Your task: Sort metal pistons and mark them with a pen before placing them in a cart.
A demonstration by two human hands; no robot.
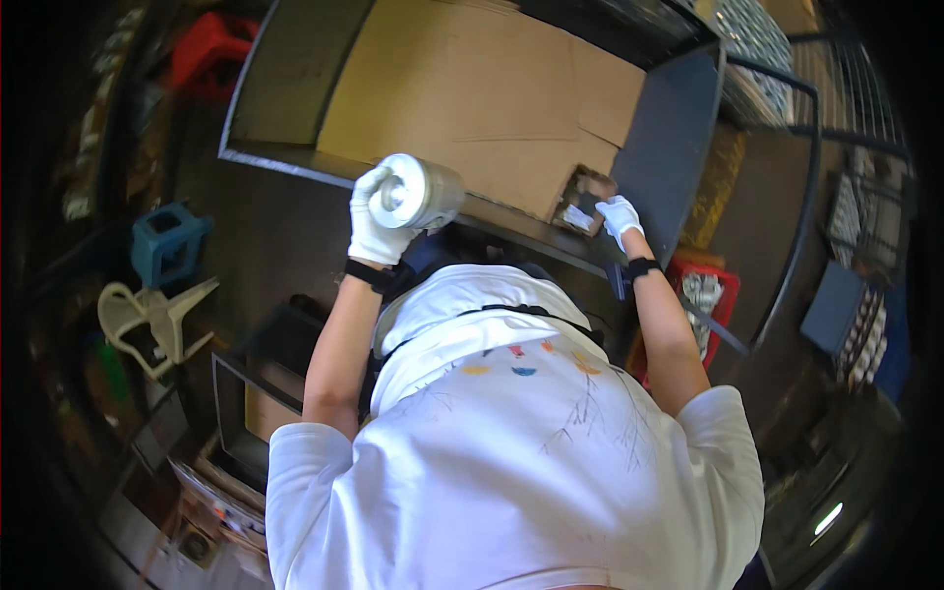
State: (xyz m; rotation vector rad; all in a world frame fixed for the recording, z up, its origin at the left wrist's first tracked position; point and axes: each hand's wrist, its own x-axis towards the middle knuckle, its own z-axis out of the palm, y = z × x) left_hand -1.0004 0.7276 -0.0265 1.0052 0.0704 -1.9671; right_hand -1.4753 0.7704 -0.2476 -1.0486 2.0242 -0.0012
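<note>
- The white-lidded canister [440,197] is at the near edge of the dark metal bin [677,143], left of the edge's middle, tipped with its round end toward the wearer.
- The gloved left hand [376,218] is closed around the canister's side and rim, fingers curled over it.
- It is probably stiff-walled and moderately light; the smooth side may slip against glove fabric. Whether it is fragile, or what it contains, I cannot tell.
- The best hold looks to be around the body, with a second hand beneath if it proves heavy.
- The gloved right hand [620,218] is at the bin's near right corner, fingers bent by the small open box [567,213]; whether they grip its edge I cannot tell.
- That box sits inside the bin and holds something pale, too blurred to name.
- Cardboard [472,93] lines the bin's floor.
- Right of the bin's near corner, a red crate [730,297] holds silvery-white pieces [702,295].
</note>
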